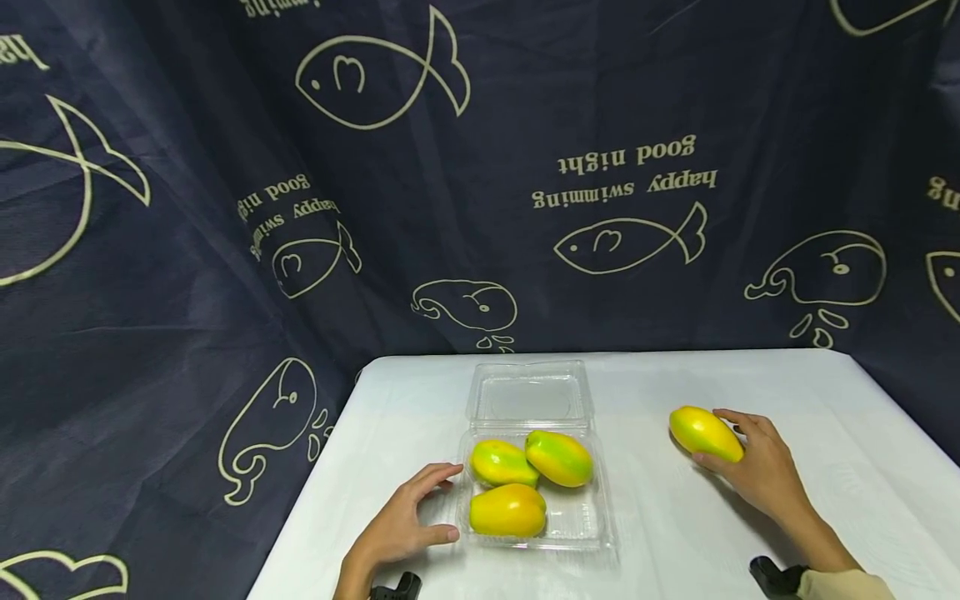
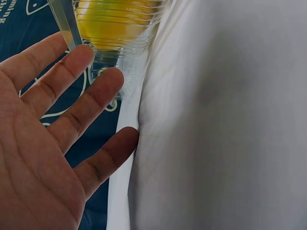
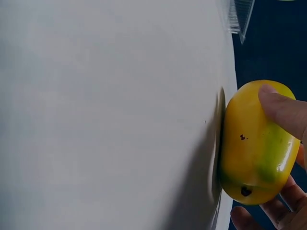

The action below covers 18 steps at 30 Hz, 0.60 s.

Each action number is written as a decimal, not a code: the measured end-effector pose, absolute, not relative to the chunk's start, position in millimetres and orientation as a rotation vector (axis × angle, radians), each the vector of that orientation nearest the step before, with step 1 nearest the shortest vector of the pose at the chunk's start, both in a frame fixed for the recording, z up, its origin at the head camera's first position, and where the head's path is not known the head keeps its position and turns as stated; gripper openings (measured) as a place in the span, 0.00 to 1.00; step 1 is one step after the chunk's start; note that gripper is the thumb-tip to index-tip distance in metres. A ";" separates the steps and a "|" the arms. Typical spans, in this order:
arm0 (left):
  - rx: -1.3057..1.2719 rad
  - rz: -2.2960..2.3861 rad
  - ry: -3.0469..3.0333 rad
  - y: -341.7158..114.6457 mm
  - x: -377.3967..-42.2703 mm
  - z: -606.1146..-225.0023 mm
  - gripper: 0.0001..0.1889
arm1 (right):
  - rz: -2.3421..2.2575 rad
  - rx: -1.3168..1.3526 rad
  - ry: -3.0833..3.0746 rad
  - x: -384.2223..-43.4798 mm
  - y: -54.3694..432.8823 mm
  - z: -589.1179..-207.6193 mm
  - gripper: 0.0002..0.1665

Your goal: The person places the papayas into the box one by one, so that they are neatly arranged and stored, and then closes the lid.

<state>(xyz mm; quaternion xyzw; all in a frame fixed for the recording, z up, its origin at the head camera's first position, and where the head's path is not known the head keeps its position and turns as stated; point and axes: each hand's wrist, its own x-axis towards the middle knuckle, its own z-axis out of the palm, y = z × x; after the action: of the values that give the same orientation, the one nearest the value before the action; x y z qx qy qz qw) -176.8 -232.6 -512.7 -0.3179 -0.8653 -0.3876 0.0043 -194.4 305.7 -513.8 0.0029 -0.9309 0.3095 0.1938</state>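
Note:
My right hand (image 1: 765,471) grips a yellow-green papaya (image 1: 705,433) at the right of the table, thumb on one side and fingers on the other. In the right wrist view the papaya (image 3: 259,143) shows a dark spot at one end; whether it touches the cloth I cannot tell. A clear plastic clamshell box (image 1: 581,521) lies with its lid raised or folded back. Inside sit a papaya at the back left (image 1: 501,463), a papaya at the back right (image 1: 561,458) and a papaya in front (image 1: 508,511). Beside the box's left wall, my left hand (image 1: 401,521) has its fingers spread and holds nothing.
A white cloth covers the table (image 1: 652,533). The transparent lid (image 1: 531,396) extends toward the back edge. Behind and to the left hangs a dark blue curtain (image 1: 480,192) with fish and whale drawings. White cloth lies between the box and the right hand.

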 end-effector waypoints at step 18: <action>-0.962 -1.235 -2.734 -230.8 -175.3 -508.5 0.44 | 0.851 0.057 -2.603 -192.7 301.8 -513.7 0.45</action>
<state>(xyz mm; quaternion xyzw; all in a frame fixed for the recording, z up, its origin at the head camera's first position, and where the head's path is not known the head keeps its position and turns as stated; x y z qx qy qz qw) -175.3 -230.8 -508.5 -0.3054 -0.8677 -0.3921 -0.0046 -192.7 301.8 -513.7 0.0203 -0.9311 0.3045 0.1999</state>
